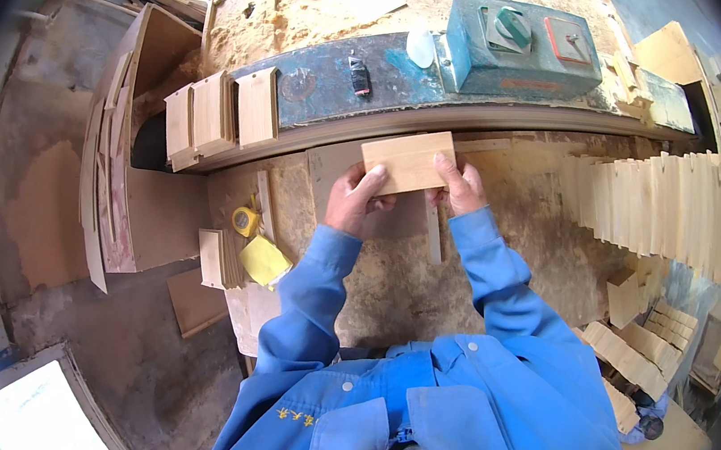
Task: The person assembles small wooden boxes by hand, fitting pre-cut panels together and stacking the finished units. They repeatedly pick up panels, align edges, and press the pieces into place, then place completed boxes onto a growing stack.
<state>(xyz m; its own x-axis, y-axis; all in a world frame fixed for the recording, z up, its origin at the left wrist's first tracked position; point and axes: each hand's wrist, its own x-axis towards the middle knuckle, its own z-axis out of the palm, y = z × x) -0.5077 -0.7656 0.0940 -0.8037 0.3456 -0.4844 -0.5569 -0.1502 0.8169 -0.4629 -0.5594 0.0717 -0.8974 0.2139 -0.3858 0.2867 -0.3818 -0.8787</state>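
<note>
Between my two hands is a small flat rectangular wooden board, pale and smooth, its right end tilted slightly up. My left hand grips its lower left corner, thumb on top and fingers underneath. At the right end my right hand pinches it the same way, with the thumb on its face. The board is held in front of the long edge of a sanding belt that runs across the machine. Parts of my fingers are hidden beneath the board.
Similar boards stand at the machine's left end. A blue-green control box with a knob sits behind. A long row of wooden pieces fills the right side. On the left lie a yellow tape measure, a yellow pad and a small stack of boards.
</note>
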